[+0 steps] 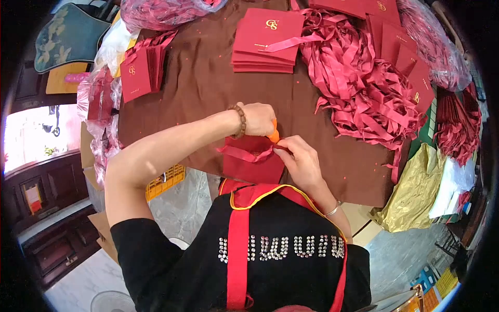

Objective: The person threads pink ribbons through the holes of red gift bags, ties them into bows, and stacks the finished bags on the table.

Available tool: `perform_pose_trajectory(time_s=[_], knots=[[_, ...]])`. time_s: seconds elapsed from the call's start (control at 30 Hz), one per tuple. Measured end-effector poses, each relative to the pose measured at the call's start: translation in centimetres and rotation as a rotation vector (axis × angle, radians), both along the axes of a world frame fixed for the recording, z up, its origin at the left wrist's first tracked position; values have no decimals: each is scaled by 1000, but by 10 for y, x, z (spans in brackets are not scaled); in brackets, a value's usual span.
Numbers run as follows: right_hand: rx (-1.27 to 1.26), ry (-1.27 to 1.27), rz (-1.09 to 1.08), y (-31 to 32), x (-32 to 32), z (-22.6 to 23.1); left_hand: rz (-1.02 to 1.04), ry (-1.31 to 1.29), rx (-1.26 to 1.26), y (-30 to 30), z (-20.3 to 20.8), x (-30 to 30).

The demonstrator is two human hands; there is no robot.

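Note:
A dark red paper gift bag (251,170) lies at the near edge of the cloth-covered table, close to my body. A pink-red ribbon (238,153) loops across its upper part. My left hand (258,118), with a beaded bracelet at the wrist, is closed around a small orange tool (274,132) whose kind is mostly hidden in the grip. The tool's lower end reaches the bag's upper right corner. There my right hand (300,160), a thin bangle on its wrist, pinches the bag's edge between thumb and fingers. Any ribbon in that pinch is hidden.
A stack of flat red bags (267,41) lies beyond my hands on the brown cloth (197,78). Heaped ribbons (358,88) cover the right side. Several red bags (140,70) stand at the far left. Gold wrapping (413,192) hangs off the right edge; a yellow crate (166,182) sits below.

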State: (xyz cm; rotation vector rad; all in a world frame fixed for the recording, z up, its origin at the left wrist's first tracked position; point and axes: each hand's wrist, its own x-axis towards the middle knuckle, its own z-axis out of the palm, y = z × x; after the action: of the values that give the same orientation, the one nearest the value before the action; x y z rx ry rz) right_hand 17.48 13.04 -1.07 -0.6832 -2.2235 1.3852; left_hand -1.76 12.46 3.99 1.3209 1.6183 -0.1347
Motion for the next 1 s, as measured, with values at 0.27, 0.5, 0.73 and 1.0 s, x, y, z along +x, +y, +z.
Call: perform_pose_trajectory(time_s=[0.27, 0.5, 0.73, 1.0], knots=[[53, -14, -74, -3, -3, -5, 108, 54, -116, -3, -8, 3], [-316, -201, 0, 14, -2, 5, 239, 109, -1, -9, -10, 15], [-511, -205, 102, 24, 0, -5, 292, 45, 75, -13, -19, 13], [-472, -341, 145, 26, -5, -1, 157, 24, 197, -14, -33, 6]])
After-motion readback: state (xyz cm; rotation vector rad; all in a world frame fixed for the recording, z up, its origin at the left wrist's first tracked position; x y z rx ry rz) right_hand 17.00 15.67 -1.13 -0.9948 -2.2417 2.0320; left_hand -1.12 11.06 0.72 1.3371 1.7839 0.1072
